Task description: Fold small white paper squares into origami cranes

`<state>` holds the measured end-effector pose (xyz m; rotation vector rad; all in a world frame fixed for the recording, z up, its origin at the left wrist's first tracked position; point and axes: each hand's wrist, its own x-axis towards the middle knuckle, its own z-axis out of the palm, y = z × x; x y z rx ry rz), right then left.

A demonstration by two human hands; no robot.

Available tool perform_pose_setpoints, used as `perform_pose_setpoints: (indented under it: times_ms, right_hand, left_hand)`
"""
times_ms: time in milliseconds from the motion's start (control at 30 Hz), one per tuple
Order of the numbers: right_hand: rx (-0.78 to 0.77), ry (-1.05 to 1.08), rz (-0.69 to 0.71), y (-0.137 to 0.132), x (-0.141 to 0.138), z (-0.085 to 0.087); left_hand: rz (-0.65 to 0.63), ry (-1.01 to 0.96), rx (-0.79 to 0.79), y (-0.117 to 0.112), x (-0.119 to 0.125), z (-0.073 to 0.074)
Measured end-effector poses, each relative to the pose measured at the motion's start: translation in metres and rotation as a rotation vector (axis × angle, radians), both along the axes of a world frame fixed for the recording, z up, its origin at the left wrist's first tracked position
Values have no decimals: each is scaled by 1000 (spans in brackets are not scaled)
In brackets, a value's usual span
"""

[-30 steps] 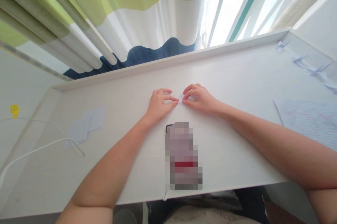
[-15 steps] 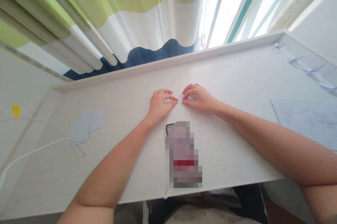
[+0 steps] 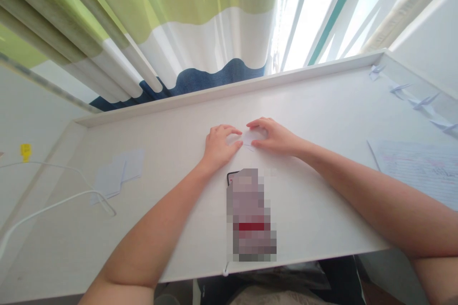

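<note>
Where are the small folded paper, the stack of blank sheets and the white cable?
small folded paper (image 3: 247, 137), head view, its middle between the hands
stack of blank sheets (image 3: 118, 174), head view, top sheet
white cable (image 3: 53, 204), head view, mid-run

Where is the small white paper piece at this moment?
In the head view, the small paper piece lies mid-desk between the left hand and right hand, just beyond the phone.

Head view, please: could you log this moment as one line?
left hand: pressing small white paper | right hand: pinching same paper | surface: white desk | nearby: phone
</note>
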<state>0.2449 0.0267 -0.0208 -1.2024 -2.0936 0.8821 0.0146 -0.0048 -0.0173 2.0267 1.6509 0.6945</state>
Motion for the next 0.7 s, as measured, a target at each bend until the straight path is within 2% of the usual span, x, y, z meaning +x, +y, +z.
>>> perform_pose_setpoints:
  times_ms: [167,367,700]
  right_hand:
    - [-89,135,-126,0,0,2]
    - [24,-12,17,-3,0,0]
    - [30,6,82,2,6,-1]
  left_hand:
    - [-13,31,15,-2,0,-1]
    - [-18,26,40,-5,1,0]
    - [-163,120,129,-7,-1,-2]
